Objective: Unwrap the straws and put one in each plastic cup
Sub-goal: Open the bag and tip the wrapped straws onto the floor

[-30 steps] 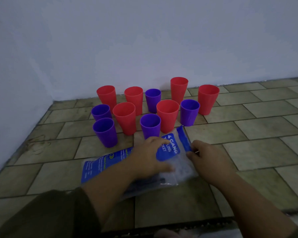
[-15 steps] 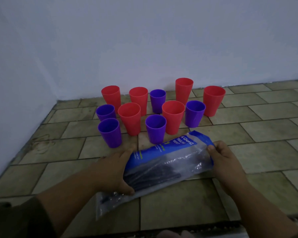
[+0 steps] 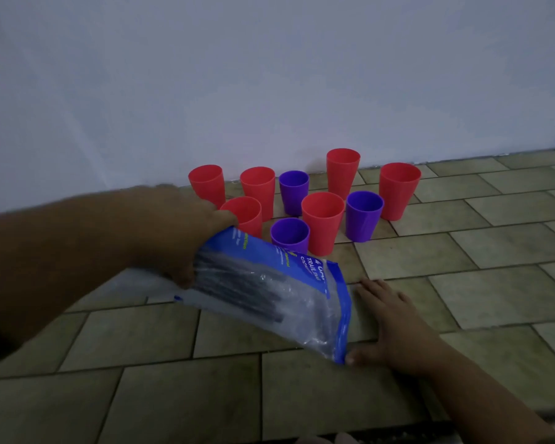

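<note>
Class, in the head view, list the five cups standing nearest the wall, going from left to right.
leftmost red cup → second red cup → purple cup → tall red cup → rightmost red cup

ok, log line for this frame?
left hand: grips straw bag | right hand: flat on floor, thumb at bag corner | cups: no straws
</note>
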